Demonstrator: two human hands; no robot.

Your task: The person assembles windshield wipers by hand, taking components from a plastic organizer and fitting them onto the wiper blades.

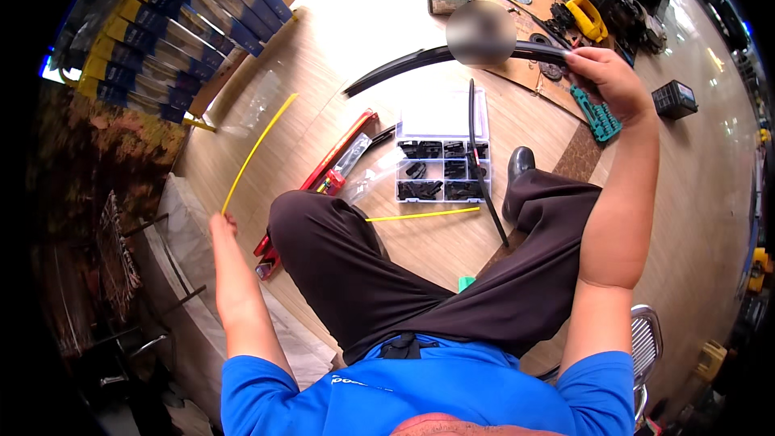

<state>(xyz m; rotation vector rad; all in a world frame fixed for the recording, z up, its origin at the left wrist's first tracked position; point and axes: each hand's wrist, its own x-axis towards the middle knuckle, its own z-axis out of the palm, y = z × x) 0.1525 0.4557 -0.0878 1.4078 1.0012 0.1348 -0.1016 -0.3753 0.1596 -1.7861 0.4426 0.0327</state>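
My right hand (607,81) is raised at the upper right, its fingers closed on one end of a long black wiper blade (394,71). The blade arcs leftward over the floor, and a blurred round patch covers its middle. Out at the left, my left hand (224,226) pinches the lower end of a thin yellow strip (257,148), which curves up and away. Between them lies a clear-lidded compartment box (442,125) of small black plastic pieces. A second black wiper blade (485,186) crosses the box's right side. Another yellow strip (428,215) rests just before the box.
Long red packages (335,155) lie beside my left knee. A rack of blue and yellow packages (165,28) stands at the far left. A teal tool case (596,117), a cardboard sheet (525,85), a yellow tool (587,19) and a black cube (675,100) are at the right.
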